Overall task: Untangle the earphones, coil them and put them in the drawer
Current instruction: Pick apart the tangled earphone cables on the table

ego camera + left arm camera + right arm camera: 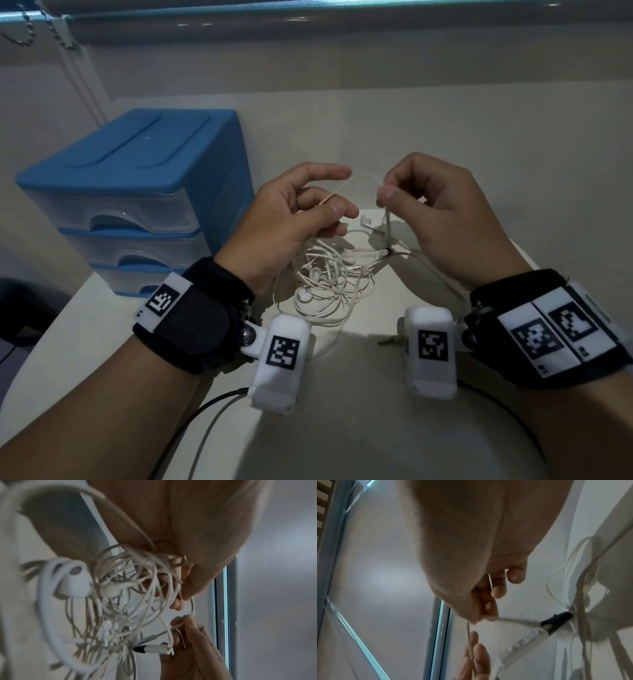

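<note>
Untangling step in hand; coiling and stowing not begun. Earphones point(329, 277) mostly knotted heap on table point(445, 154), between wrists, one strand lifted in arc between hands. Left hand point(291, 212) pinches strand between thumb and finger, forefinger stretched out free. Right hand point(442, 209) pinches same strand at thumb tip, other fingers curled. Black-tipped plug point(150, 649) dangles just beside right fingers. Next move likely needs strand drawn clear of heap without tightening loops. Drawer unit point(137, 192) left, drawers closed.
</note>
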Available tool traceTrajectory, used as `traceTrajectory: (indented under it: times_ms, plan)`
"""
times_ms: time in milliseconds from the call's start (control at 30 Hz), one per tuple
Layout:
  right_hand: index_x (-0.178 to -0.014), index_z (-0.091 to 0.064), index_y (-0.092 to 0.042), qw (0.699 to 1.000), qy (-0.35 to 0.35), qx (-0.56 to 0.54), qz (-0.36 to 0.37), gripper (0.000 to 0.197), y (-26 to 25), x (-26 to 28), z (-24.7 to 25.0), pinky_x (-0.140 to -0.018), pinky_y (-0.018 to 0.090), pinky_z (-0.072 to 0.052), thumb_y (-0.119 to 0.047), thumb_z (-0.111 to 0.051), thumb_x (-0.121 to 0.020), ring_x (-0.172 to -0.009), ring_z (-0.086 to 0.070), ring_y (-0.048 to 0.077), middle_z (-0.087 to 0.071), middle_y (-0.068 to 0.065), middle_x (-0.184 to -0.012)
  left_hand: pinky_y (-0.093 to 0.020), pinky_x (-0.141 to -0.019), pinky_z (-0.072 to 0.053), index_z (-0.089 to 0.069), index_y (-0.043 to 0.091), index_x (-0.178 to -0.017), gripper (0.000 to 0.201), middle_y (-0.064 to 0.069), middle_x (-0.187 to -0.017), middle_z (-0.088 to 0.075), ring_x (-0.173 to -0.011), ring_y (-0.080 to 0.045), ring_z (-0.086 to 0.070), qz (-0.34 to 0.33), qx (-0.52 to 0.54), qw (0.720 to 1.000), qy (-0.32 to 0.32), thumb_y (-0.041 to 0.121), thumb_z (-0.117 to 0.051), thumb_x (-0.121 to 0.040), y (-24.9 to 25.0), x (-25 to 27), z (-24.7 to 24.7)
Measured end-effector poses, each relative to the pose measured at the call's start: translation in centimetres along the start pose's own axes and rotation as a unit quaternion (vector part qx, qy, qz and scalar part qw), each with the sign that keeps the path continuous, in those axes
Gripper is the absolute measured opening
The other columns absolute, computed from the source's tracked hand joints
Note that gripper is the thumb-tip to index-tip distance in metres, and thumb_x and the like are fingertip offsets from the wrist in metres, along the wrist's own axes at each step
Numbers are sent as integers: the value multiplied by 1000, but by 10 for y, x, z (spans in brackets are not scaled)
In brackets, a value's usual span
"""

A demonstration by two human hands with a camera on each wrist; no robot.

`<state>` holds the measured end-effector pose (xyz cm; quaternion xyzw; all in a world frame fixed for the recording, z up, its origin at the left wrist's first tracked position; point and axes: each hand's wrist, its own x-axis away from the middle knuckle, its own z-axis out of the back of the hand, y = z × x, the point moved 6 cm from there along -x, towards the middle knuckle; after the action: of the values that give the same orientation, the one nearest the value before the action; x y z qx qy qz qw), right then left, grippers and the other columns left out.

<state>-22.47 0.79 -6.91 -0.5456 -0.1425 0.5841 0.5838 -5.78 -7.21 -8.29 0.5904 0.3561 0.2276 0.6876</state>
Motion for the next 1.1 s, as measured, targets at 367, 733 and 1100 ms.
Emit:
traceTrajectory:
  times_ms: [367, 733, 1100]
  plan:
    - [-93, -47, -21, 953, 276, -123, 3, 11, -3, 5, 42, -58, 31, -43, -17, -46, -103, -64, -53, 17, -58, -1, -66, -24, -77, -54, -77, 10, -96, 14, -2, -81, -71, -77, -12, -63, 1, -29, 999, 22, 5, -64, -96, -6, -3, 4]
    - [-127, -66, -29, 997, 69, 8, 31, 40, -10, 2, 14, -92, 26, -46, -28, -71, -88, -120, -57, 8, -62, -6, -127, -13, -71, -48, -75, 11, -94, 11, 13, -76, -73, -73, 3, -63, -52, -59, 996, 35, 3, -68, -93, 2, -2, 3]
    - [-73, -67, -22, 968, 140, -208, 0, 32, -4, -1, 22, -68, 35, -37, -21, -51, -101, -63, -48, 17, -56, 9, -68, -20, -78, -51, -76, 14, -93, 9, -3, -89, -75, -80, -7, -64, -36, -49, 997, 41, 9, -69, -94, 0, -2, 4]
